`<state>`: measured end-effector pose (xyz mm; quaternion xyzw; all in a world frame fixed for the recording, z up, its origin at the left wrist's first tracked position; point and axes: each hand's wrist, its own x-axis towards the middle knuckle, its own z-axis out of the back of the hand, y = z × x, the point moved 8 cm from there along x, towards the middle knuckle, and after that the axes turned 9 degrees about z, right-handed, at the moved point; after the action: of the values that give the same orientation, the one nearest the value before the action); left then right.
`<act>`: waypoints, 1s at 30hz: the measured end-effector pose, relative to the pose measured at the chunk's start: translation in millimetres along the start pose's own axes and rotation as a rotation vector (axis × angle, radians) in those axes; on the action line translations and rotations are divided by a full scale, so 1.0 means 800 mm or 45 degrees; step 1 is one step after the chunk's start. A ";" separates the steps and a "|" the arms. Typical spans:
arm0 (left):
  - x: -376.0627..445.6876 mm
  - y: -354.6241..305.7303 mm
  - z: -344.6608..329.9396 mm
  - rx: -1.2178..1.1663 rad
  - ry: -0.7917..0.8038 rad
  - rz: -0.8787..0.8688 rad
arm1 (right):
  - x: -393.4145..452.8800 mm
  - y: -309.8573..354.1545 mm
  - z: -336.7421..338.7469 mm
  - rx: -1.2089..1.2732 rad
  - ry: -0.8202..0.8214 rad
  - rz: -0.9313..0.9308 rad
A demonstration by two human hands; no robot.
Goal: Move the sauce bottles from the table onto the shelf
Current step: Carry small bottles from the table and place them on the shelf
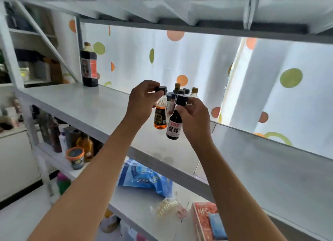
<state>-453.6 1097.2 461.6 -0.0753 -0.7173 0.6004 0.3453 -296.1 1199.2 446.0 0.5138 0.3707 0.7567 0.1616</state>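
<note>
My left hand (pixel 142 100) pinches the black cap of a small amber sauce bottle (pixel 160 117), which hangs above the white shelf board (pixel 86 105). Beside it, my right hand (pixel 193 118) holds a small dark sauce bottle (pixel 174 127) with a white label by its black cap. Both bottles are in the air over the shelf, close together. Behind them, several small sauce bottles (pixel 182 93) stand grouped at the back of the same shelf. A large dark bottle (pixel 89 65) stands at the shelf's far left.
Above is another white shelf board (pixel 198 27). The lower shelf (pixel 129 203) holds a blue bag (pixel 144 177), a clear packet (pixel 167 207), a red box (pixel 203 221), a jar with an orange lid (pixel 75 157) and more bottles. A dotted curtain (pixel 288 78) hangs behind.
</note>
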 end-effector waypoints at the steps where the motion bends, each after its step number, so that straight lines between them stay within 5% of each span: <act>1: 0.013 0.007 -0.006 0.013 0.023 -0.011 | 0.010 -0.007 0.001 -0.038 -0.027 0.000; 20: 0.195 0.100 -0.113 0.506 0.437 -0.377 | 0.157 -0.129 -0.052 -0.594 -0.295 -0.047; 30: 0.186 0.110 -0.128 0.660 0.303 -0.528 | 0.153 -0.166 -0.051 -0.565 -0.369 -0.079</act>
<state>-532.1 1281.4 445.6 0.0925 -0.4958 0.6667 0.5488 -401.9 1349.0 422.3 0.5571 0.1843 0.7327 0.3447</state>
